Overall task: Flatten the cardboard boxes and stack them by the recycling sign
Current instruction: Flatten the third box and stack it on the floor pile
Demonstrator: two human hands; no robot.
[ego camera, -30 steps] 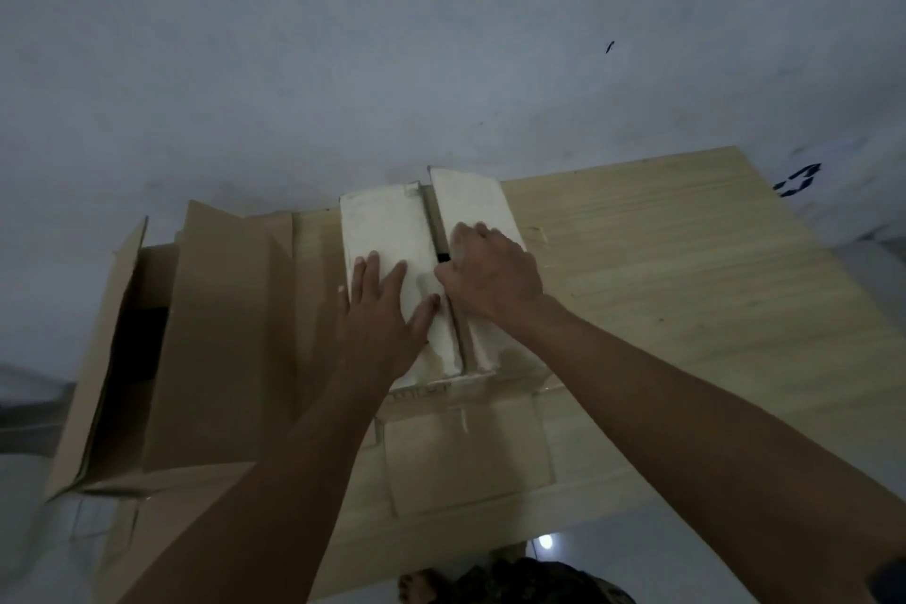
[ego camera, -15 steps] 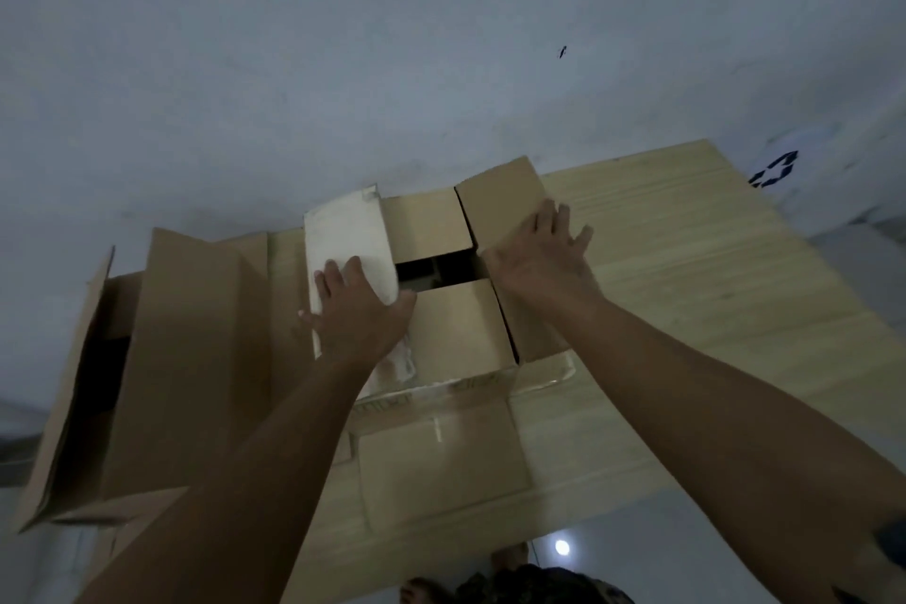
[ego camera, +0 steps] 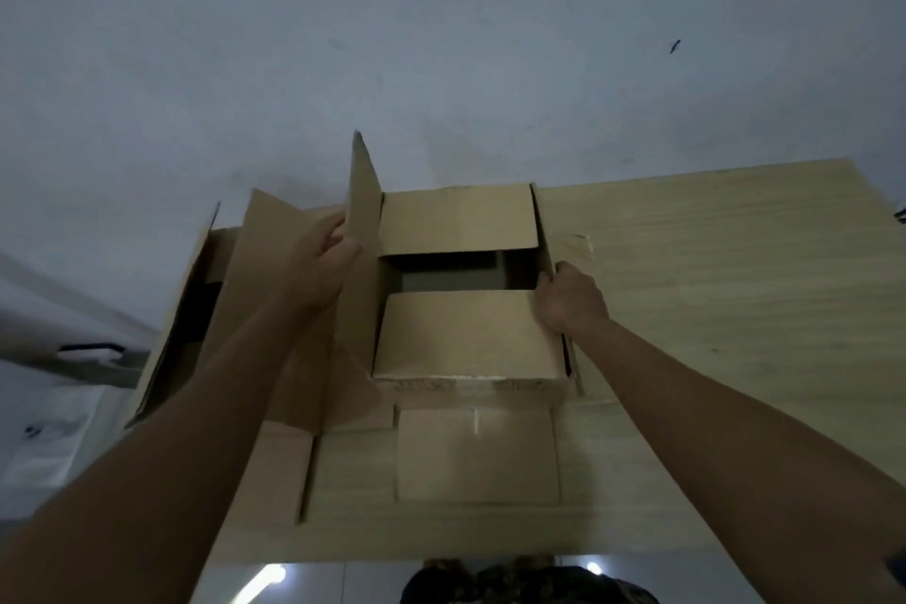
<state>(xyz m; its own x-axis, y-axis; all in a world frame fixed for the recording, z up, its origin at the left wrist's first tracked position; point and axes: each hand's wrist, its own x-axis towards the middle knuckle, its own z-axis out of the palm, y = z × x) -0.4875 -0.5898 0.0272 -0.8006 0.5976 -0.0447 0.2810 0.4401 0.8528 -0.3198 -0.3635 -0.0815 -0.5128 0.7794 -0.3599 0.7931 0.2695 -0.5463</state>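
A brown cardboard box [ego camera: 465, 334] stands on the wooden table [ego camera: 711, 284] in front of me, its top flaps open and a dark gap showing between the two inner flaps. My left hand [ego camera: 323, 260] holds the left outer flap [ego camera: 363, 211], which stands nearly upright. My right hand [ego camera: 568, 297] grips the box's right edge where the right flap folds down. A flap [ego camera: 478, 454] from the box's near side lies flat on the table. A second, larger cardboard box [ego camera: 245, 309] lies open to the left.
A grey wall rises just behind the table's far edge. The table's right half is bare wood. At the far right edge a dark mark [ego camera: 899, 213] shows on the wall. Floor lights and my dark clothing [ego camera: 529, 586] appear below the near edge.
The white-faced top flaps, pressed shut a second ago, have been pulled apart. The right flap went down the side, the left flap came up vertical, and the camera moved closer.
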